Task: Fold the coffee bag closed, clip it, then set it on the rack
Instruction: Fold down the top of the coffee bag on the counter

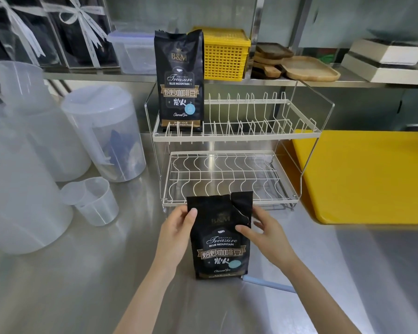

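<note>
A black coffee bag (221,247) stands upright on the steel counter in front of me, its top torn open and unfolded. My left hand (179,227) grips its upper left edge, thumb on the front. My right hand (266,232) holds the upper right side, thumb pressing the front face. A pale blue clip (268,283) lies on the counter behind the bag's lower right corner, partly hidden by my right forearm. The white two-tier wire rack (237,137) stands just beyond, with a second identical coffee bag (180,80) upright on the left of its upper tier.
Translucent plastic jugs (104,131) and measuring cups (94,201) crowd the left side. A yellow cutting board (372,177) lies right of the rack. The shelf behind holds a yellow basket (225,54), wooden trays (307,68) and a scale (386,61).
</note>
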Tool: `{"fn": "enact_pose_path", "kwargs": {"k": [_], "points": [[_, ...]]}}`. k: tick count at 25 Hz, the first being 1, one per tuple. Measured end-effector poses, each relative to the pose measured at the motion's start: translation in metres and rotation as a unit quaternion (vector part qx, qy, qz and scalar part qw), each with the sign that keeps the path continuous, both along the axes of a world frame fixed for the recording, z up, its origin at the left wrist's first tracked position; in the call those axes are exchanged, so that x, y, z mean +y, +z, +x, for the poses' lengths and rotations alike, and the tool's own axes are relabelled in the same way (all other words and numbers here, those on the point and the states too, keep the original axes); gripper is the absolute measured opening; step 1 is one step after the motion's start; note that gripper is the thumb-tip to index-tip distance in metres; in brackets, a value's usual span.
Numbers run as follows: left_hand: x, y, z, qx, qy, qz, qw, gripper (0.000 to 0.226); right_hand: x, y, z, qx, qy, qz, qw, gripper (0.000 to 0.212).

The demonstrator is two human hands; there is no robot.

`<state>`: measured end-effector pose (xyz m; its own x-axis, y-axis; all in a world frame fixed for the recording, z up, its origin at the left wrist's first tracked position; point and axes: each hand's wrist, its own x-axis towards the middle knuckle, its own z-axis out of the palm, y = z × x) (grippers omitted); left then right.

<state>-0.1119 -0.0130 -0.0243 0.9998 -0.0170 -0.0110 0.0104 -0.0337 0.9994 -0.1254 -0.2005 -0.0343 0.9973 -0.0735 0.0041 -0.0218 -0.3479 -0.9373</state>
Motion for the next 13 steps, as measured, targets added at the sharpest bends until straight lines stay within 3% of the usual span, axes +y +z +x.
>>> {"fn": "enact_pose_path", "kwargs": {"k": [6,13], "points": [[0.002,0.005,0.007,-0.043,0.032,0.017,0.998,0.013,0.004,0.006,0.002,-0.003,-0.024,0.051,0.998,0.016],[0.013,-0.012,-0.006,0.01,-0.015,0.028,0.999,0.015,0.013,-0.006,-0.005,0.021,-0.001,0.079,0.997,0.018]]}}
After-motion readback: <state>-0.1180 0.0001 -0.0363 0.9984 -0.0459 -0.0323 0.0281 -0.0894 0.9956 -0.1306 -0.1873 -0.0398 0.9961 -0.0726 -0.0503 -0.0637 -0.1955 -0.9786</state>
